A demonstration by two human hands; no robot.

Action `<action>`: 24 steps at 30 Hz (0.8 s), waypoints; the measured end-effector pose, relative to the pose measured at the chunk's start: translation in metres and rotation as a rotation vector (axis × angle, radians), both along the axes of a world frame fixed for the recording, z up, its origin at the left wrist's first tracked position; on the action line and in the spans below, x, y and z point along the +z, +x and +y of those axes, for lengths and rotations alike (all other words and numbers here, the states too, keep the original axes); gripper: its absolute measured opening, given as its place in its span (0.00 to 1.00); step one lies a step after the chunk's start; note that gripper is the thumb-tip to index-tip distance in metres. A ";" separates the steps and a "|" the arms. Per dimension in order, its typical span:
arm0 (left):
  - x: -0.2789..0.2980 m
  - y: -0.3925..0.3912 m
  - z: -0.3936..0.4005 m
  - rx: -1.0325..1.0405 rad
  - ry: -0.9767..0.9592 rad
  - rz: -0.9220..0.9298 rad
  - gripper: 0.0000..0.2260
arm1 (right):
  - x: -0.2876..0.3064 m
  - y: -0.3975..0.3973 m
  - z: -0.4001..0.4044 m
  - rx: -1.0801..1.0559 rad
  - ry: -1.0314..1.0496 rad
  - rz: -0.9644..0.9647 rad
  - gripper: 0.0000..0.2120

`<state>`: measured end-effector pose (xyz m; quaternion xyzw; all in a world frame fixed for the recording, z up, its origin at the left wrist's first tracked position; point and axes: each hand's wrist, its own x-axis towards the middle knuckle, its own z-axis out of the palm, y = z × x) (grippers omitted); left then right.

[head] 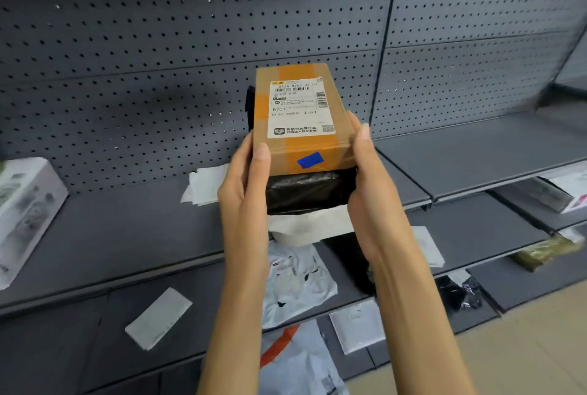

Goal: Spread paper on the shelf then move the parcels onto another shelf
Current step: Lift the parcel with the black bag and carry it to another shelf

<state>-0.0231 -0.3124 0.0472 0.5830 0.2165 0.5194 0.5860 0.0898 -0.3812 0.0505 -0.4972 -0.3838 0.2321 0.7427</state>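
Observation:
I hold a stack of parcels in the air in front of the dark grey shelf (127, 229). On top is a brown cardboard box (301, 147) with orange tape, a white label and a blue sticker. Under it sit a black plastic parcel (305, 191) and a white soft parcel (305, 226). My left hand (244, 191) grips the stack's left side and my right hand (368, 191) grips its right side. White paper (205, 185) lies on the shelf just behind my left hand.
A white printed box (25, 210) stands at the shelf's left end. Lower shelves hold white poly bags (298, 286), a white envelope (158, 318), a flat white packet (359, 324) and a black bag (460, 296). To the right are another shelf (482, 153) and tan floor (524, 347).

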 end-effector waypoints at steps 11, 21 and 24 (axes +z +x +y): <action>-0.007 0.164 -0.138 -0.243 0.033 -0.023 0.15 | -0.011 0.145 -0.151 -0.204 0.014 0.056 0.21; -0.011 0.319 -0.159 -0.355 -0.009 -0.003 0.17 | -0.015 0.284 -0.186 -0.346 -0.009 0.092 0.21; -0.008 0.372 -0.153 -0.371 -0.020 0.015 0.16 | -0.011 0.339 -0.180 -0.374 -0.042 0.129 0.21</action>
